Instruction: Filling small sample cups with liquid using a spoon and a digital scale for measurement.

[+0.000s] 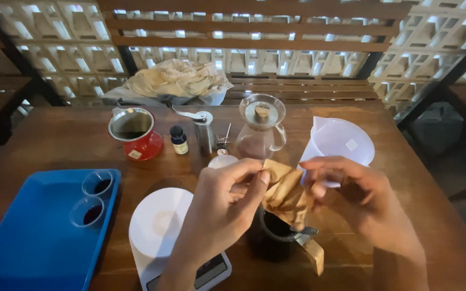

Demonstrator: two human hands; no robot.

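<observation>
Wooden table (416,178), brown paper filter (284,195) between both hands.

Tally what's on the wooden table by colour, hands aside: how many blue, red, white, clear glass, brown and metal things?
Blue: 1, the tray
Red: 1, the dripper
White: 2, the scale and the plastic jug
Clear glass: 3, two small cups and the carafe
Brown: 1, the paper filter, pinched by the left hand and right hand
Metal: 1, the hand grinder
Total: 9

paper filter (286,194) tan | tray (33,242) blue | dripper (135,132) red | scale (160,226) white (round top) | table (71,143) brown
</observation>
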